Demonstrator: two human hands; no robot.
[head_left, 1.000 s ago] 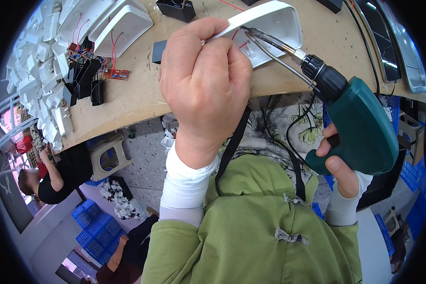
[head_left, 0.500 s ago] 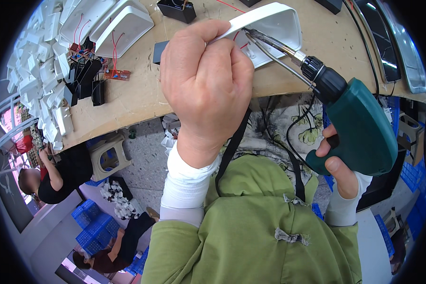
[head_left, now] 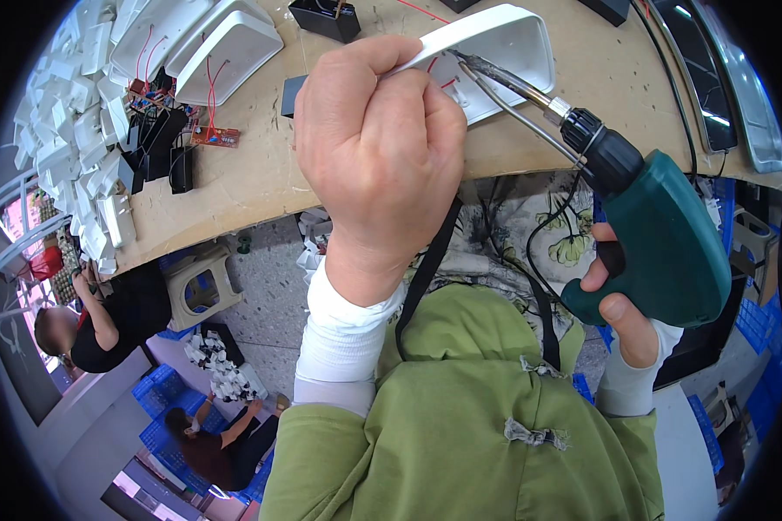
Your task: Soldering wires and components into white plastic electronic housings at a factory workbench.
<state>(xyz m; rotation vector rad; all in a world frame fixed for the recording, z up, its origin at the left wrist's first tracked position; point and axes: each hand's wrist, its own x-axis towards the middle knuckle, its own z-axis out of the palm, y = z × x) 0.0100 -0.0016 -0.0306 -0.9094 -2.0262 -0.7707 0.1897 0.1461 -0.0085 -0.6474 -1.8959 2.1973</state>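
My left hand is closed on the near left rim of a white plastic housing, which it holds tilted over the workbench; its fingertips are partly hidden. Thin red wires show inside the housing. In my right hand is a dark green soldering gun, gripped by its handle with a finger at the black trigger. The gun's darkened tip and the thin metal tube beside it reach into the housing, close to a red wire near my left fingers. Whether the tip touches anything there I cannot tell.
More white housings with red wires stand on the workbench, beside black boxes and a red-brown circuit board. Small white plastic parts are heaped at the far left. Two other people sit at lower left, near blue crates.
The soldering gun has shifted slightly right and down, its tip drawing back a little. My left hand and the housing hold still. The lower seated person has moved toward the white parts.
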